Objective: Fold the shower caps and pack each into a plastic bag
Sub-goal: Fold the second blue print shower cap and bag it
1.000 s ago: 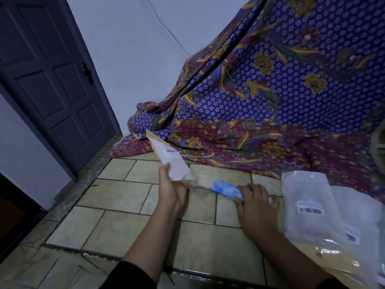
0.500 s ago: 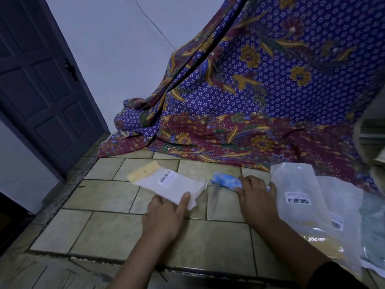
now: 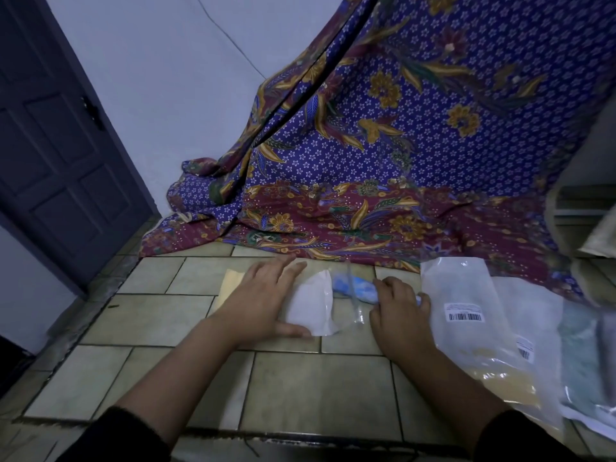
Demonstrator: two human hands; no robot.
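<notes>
Head view: left hand [image 3: 258,300] flat, grip spread, pressing bag [image 3: 311,310] on tiled floor [image 3: 313,388]. Right hand [image 3: 398,316] beside it, grip curled over blue cap [image 3: 355,288] at bag mouth. More bags [image 3: 466,305] right, touching cloth [image 3: 383,155].

Left hand [image 3: 263,301] lies flat on a plastic bag [image 3: 311,310] on the tiled floor [image 3: 320,388], the bag's far end poking out to its left. Right hand [image 3: 398,316] sits just right of it, pressed on the folded shower cap [image 3: 355,288], which lies between the 2 hands and meets the bag's mouth. A stack of bags [image 3: 466,315] lies just right of the right hand. A draped cloth [image 3: 383,181] hangs behind both hands; a door [image 3: 63,155] stands far left.
</notes>
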